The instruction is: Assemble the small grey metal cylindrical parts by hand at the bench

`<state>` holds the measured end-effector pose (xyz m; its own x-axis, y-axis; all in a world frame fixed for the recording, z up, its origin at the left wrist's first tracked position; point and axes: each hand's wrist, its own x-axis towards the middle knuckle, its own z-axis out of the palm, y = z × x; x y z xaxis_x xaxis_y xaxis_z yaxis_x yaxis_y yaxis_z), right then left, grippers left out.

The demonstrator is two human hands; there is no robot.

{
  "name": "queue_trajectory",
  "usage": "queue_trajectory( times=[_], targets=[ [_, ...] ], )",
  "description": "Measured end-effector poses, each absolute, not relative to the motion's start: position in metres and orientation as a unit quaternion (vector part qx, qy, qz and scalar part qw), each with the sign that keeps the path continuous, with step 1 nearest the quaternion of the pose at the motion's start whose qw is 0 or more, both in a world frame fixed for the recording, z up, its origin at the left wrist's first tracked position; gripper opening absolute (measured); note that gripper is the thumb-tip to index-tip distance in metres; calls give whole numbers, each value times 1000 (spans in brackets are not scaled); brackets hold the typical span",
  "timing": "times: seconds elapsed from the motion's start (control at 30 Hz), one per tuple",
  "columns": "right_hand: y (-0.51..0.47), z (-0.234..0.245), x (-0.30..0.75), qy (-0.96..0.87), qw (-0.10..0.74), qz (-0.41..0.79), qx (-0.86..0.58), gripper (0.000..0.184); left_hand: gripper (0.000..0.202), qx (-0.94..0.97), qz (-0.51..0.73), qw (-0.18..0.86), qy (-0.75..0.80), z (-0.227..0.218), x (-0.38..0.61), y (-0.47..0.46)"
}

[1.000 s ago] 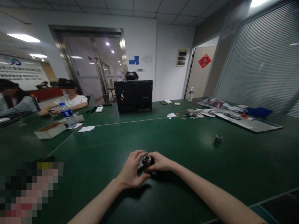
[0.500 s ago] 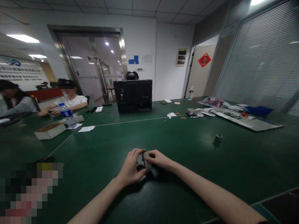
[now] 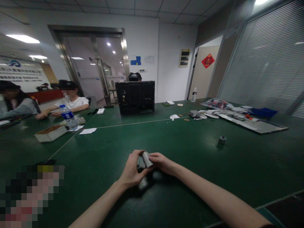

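Just above the green tabletop [image 3: 190, 177], my two hands hold a small silvery metal cylinder [image 3: 147, 160] between them. My left hand [image 3: 133, 169] grips it by its two ends, fingers at the far end and thumb at the near one. On the other side, the fingers of my right hand [image 3: 162, 162] press against its curved wall; some of them are hidden behind it. The cylinder is tilted, its smooth side facing me. Farther right on the table stands a short round metal part [image 3: 222, 140], apart from both hands.
Across the table rises a black monitor-like panel [image 3: 135, 97], a person behind it. To the left are an open box [image 3: 51, 133], a water bottle [image 3: 68, 117] and a paper sheet [image 3: 88, 131]. A board [image 3: 254, 123] with parts and a blue tray [image 3: 264, 112] lie far right. Two people sit left.
The metal piece has turned in my hands: its detailed face showed before, and now its smooth, bright curved side does. Both hands stay at nearly the same spot.
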<state>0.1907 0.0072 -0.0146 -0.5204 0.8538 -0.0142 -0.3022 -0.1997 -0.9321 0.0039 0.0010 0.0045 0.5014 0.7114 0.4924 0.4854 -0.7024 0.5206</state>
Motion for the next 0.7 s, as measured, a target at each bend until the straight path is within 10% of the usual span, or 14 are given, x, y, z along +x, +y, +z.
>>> queue_trajectory(
  times=[0.7],
  targets=[
    [6,-10,188,-437,382,771,-261,35,52,851,340,165,364,8,7,-2]
  ],
)
